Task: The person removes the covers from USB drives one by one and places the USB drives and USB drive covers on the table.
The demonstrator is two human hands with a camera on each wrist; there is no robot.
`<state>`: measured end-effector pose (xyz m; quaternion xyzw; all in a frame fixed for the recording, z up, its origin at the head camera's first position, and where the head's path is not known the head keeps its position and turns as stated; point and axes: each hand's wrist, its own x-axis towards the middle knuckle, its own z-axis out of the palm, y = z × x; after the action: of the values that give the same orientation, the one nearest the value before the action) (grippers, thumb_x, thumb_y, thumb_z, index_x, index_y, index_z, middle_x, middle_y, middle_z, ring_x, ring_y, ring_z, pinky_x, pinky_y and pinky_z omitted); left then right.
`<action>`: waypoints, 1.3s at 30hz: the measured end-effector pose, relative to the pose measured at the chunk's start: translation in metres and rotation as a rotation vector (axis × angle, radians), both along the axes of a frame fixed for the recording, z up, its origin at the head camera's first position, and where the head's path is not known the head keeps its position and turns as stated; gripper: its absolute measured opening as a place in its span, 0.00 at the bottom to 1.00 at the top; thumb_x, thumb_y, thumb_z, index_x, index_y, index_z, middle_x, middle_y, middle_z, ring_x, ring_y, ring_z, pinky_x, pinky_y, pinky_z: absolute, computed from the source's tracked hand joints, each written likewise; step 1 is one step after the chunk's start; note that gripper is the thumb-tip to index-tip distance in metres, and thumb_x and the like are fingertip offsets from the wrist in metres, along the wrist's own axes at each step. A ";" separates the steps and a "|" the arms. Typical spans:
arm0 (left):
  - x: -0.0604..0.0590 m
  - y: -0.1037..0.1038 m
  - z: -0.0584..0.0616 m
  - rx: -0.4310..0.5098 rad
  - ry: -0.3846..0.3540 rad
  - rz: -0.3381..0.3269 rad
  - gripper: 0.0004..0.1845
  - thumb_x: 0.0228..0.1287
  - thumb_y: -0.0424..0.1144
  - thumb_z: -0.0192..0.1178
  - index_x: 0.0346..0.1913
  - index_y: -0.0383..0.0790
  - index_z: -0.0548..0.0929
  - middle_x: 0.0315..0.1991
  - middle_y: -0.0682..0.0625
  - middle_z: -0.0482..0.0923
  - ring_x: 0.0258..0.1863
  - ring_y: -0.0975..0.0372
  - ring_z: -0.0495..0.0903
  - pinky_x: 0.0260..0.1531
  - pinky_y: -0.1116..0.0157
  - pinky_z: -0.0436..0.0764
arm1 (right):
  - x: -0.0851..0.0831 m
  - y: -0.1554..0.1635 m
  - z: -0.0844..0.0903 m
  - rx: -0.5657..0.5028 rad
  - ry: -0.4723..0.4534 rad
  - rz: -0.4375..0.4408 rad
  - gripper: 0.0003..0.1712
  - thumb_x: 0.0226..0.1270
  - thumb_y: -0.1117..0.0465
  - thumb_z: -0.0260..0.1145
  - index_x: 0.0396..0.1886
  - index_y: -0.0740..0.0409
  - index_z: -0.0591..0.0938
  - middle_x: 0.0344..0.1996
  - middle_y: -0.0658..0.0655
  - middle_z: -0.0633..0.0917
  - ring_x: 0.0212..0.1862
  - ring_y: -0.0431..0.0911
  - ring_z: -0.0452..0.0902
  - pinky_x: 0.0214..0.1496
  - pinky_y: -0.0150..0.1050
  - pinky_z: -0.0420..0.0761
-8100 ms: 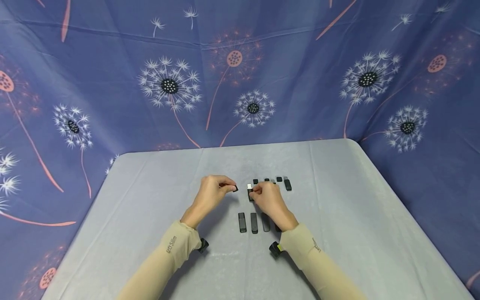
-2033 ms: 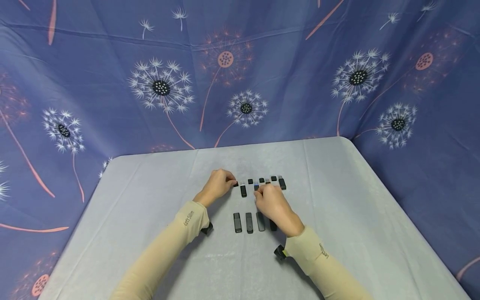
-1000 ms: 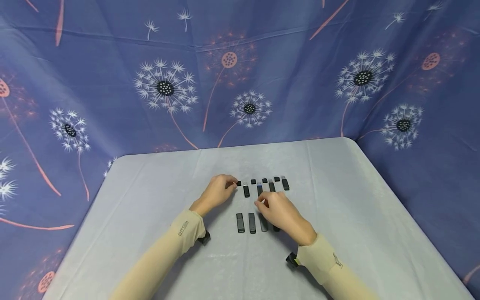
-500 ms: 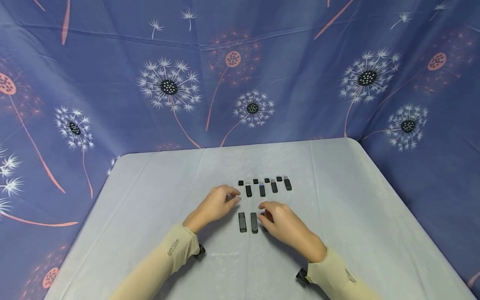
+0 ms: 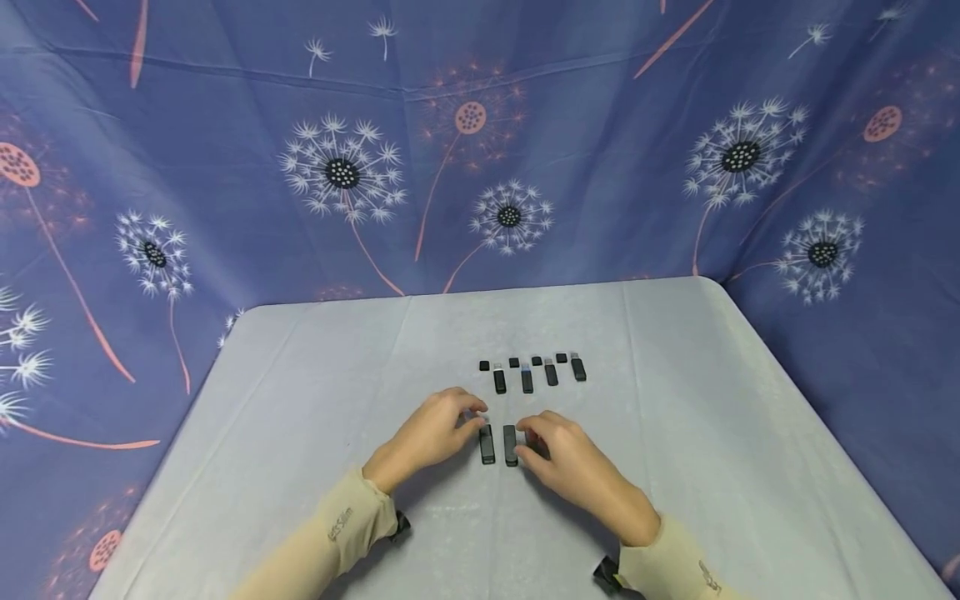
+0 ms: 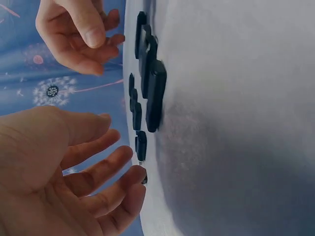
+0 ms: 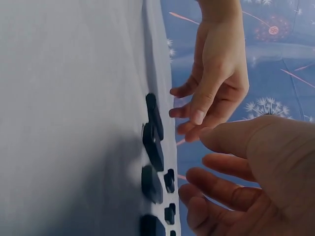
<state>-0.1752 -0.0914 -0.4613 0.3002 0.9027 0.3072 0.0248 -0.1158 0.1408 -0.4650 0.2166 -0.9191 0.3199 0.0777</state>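
half a second ago the bare left hand (image 5: 431, 429) hung higher, and a second ago its fingers were at the leftmost small square black cap (image 5: 484, 366); now that cap lies alone on the pale grey table (image 5: 337, 367) and the hand hovers by the nearer row. the bare right hand (image 5: 576, 463) has come down a little too, beside that same row. this suggests the far row has been let go and the work has shifted to the nearer one. on each hand thumb and fingers stand apart, holding nothing. counted: in the far row, four such caps and four slim black usb sticks (image 5: 500, 382) with bare metal plugs; in the nearer row, four dark grey oblong sticks (image 5: 487, 447) by the wrist views, since the right hand hides two from the head view. of these, the leftmost lies just beside the left thumb, the second just beside the right fingertips
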 end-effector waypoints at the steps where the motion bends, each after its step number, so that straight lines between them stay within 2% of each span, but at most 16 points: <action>1: 0.001 0.000 0.001 0.002 0.002 0.000 0.10 0.71 0.36 0.65 0.51 0.38 0.89 0.48 0.48 0.87 0.44 0.56 0.86 0.46 0.57 0.85 | 0.001 -0.002 0.000 -0.005 -0.001 -0.001 0.13 0.62 0.63 0.76 0.46 0.61 0.87 0.32 0.51 0.83 0.33 0.43 0.78 0.36 0.34 0.79; 5: 0.006 0.000 0.001 0.019 -0.019 0.014 0.11 0.72 0.38 0.65 0.52 0.39 0.89 0.49 0.48 0.87 0.47 0.56 0.86 0.48 0.56 0.85 | 0.002 -0.009 0.001 -0.011 -0.010 0.002 0.13 0.63 0.62 0.76 0.47 0.60 0.87 0.32 0.51 0.83 0.33 0.42 0.77 0.35 0.33 0.78; 9: 0.010 0.001 0.001 0.033 -0.034 0.035 0.11 0.73 0.38 0.64 0.53 0.40 0.89 0.50 0.49 0.87 0.48 0.57 0.86 0.50 0.57 0.85 | 0.001 -0.015 0.002 -0.006 0.021 0.012 0.13 0.62 0.63 0.77 0.46 0.60 0.87 0.33 0.51 0.84 0.34 0.42 0.78 0.36 0.34 0.79; 13: 0.013 0.004 0.002 0.047 -0.011 0.052 0.10 0.72 0.35 0.64 0.51 0.39 0.89 0.49 0.48 0.87 0.47 0.56 0.86 0.48 0.56 0.85 | -0.001 -0.022 0.001 0.004 0.050 0.024 0.14 0.59 0.64 0.78 0.45 0.61 0.87 0.34 0.53 0.85 0.35 0.43 0.80 0.38 0.37 0.81; 17: 0.016 0.010 -0.001 0.049 0.023 0.064 0.09 0.70 0.32 0.65 0.49 0.38 0.90 0.47 0.46 0.88 0.46 0.56 0.86 0.47 0.57 0.85 | -0.001 -0.030 0.001 0.004 0.034 0.030 0.13 0.59 0.65 0.78 0.43 0.62 0.87 0.34 0.53 0.85 0.35 0.45 0.80 0.38 0.38 0.81; 26: 0.017 0.023 -0.007 -0.080 0.116 0.129 0.08 0.68 0.32 0.67 0.46 0.37 0.90 0.40 0.46 0.86 0.39 0.57 0.85 0.41 0.60 0.84 | -0.003 -0.040 -0.003 0.067 -0.007 0.027 0.11 0.57 0.64 0.80 0.38 0.57 0.87 0.26 0.48 0.78 0.29 0.38 0.67 0.32 0.32 0.71; 35: 0.015 0.021 -0.010 -0.122 0.088 0.143 0.07 0.67 0.33 0.69 0.44 0.36 0.90 0.39 0.45 0.85 0.39 0.55 0.85 0.40 0.59 0.85 | -0.006 -0.044 -0.006 0.098 -0.098 0.020 0.08 0.58 0.66 0.79 0.35 0.58 0.87 0.24 0.47 0.78 0.27 0.36 0.68 0.29 0.32 0.71; 39: 0.014 0.021 -0.012 -0.125 0.075 0.133 0.07 0.67 0.33 0.68 0.45 0.36 0.90 0.40 0.45 0.85 0.40 0.55 0.85 0.42 0.58 0.86 | -0.005 -0.046 -0.008 0.127 -0.093 0.031 0.08 0.58 0.66 0.79 0.36 0.58 0.87 0.25 0.48 0.80 0.28 0.36 0.70 0.30 0.32 0.73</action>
<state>-0.1611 -0.0708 -0.4729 0.2487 0.9384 0.2398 -0.0110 -0.1209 0.0949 -0.4732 0.2200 -0.9367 0.2719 0.0160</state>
